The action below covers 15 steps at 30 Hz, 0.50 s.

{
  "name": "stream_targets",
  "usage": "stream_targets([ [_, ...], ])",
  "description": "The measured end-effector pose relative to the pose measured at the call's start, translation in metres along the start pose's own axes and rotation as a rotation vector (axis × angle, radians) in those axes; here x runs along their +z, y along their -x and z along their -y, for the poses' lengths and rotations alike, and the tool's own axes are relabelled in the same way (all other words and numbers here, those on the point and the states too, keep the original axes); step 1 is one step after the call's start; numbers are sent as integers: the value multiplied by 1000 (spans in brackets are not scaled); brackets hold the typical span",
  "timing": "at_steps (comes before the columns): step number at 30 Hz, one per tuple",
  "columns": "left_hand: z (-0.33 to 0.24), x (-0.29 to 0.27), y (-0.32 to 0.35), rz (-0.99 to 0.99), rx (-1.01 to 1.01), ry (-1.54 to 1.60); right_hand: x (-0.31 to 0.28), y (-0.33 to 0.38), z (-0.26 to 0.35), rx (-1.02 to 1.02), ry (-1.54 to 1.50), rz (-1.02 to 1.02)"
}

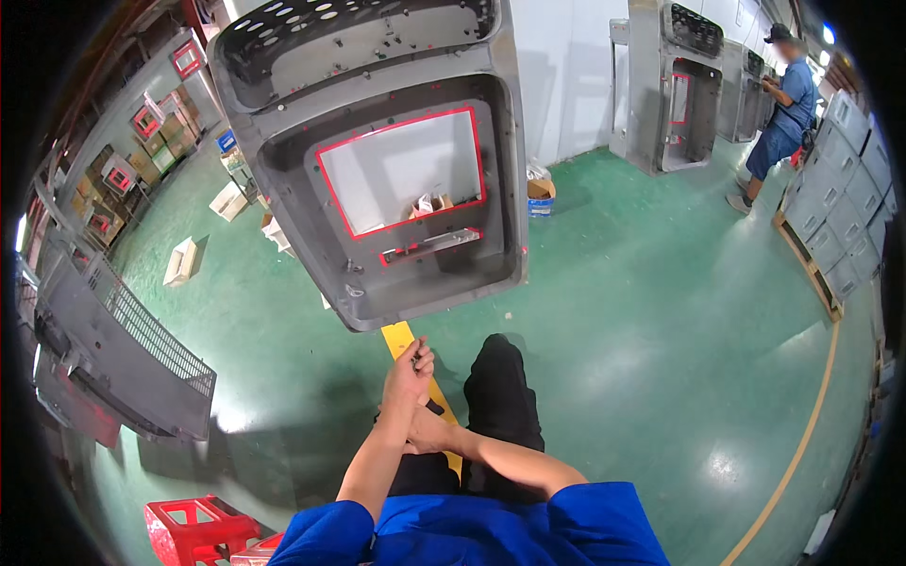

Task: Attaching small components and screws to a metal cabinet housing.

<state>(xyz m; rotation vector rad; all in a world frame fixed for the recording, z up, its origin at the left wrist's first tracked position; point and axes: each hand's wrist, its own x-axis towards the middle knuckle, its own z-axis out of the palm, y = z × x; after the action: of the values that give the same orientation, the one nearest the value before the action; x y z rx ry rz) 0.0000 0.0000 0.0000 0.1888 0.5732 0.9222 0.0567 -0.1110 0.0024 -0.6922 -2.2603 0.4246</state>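
Note:
My left hand (410,370) is raised in front of me with its fingers curled in. Something small and dark shows between the fingers, too small to name. Just below it, my right hand (427,432) crosses behind my left forearm, and its fingers are mostly hidden. A short black piece (434,407) sticks out beside the right hand; I cannot tell whether it is held. Ahead of both hands hangs or stands a large grey moulded panel (283,179), with a red-edged rectangular opening, a narrow slot below it and a perforated top. Neither hand touches the panel.
Grey panels (132,349) with grilles stand at the left, above a red stool (198,528). More grey housings (651,94) line the wall at the back right, where a person in blue (793,94) stands. Grey crates (830,198) are stacked on a pallet at right.

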Motion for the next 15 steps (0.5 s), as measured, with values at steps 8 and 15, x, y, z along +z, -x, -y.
stream_targets([
  [8,-24,-13,-1,97,-73,19,10,-25,-15,183,-183,103],
  [15,-57,3,30,98,-47,-89,37,-68,-54,458,-149,253],
])
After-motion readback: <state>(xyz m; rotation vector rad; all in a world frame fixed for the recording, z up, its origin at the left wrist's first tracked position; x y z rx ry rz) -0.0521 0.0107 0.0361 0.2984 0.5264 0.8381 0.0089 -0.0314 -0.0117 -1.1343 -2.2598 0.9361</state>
